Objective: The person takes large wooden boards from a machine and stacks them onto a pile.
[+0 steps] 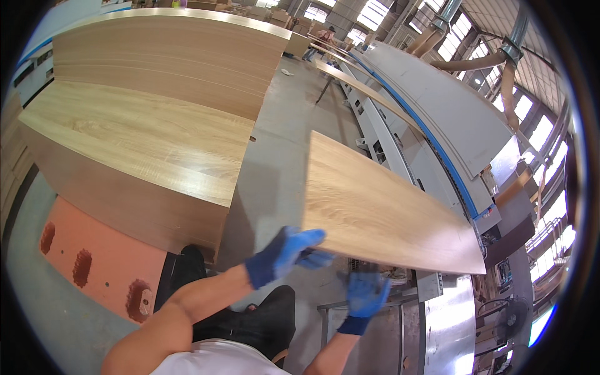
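Note:
A wood-grain board [369, 206] is held tilted in front of me, its right end over the machine's side. My left hand [284, 255], in a blue work glove, is closed on the board's near left corner, with the thumb above and the fingers below. By the board's near edge, my right hand [367, 294], also blue-gloved, is just beneath it with the fingers stretched out and the thumb apart. The fingertips are in shadow under the board, so whether they touch it cannot be made out.
Stacked wood-grain boards [137, 137] stand at left, above an orange slotted base [94, 262]. A long machine with a blue rail [431, 134] runs along the right, carrying another board [369, 94]. A metal stand [375, 312] is near my right arm. A person [324, 39] is far off.

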`<move>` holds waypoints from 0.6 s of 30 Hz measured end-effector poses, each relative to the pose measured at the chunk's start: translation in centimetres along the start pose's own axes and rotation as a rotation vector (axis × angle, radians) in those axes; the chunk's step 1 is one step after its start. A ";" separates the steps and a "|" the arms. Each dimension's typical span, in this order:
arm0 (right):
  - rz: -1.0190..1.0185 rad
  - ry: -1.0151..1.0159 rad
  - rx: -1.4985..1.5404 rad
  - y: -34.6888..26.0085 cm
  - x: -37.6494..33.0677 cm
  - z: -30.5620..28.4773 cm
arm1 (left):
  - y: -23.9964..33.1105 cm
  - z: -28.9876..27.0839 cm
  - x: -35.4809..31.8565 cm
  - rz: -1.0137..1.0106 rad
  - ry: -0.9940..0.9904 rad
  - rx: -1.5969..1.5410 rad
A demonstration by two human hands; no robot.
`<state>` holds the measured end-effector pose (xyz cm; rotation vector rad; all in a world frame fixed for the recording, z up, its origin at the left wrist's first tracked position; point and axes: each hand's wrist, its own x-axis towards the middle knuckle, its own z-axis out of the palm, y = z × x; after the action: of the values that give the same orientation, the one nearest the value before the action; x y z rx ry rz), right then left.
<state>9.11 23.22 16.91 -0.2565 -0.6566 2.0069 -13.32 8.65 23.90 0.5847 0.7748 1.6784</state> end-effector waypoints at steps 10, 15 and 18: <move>-0.579 0.396 -0.282 -15.8 -0.5 -5.5 | 10.1 -13.7 -20.8 0.683 0.653 -0.080; -0.681 0.189 -0.520 -13.9 -4.1 -5.3 | 11.7 -25.4 -32.6 0.942 0.903 -0.087; -0.610 0.315 -0.353 -5.8 -4.9 0.2 | 13.4 -32.0 -38.8 1.026 1.031 -0.059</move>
<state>15.76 21.16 19.84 -0.5036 -0.7707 1.2314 -36.13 -37.01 13.57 -0.0369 1.2314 3.0220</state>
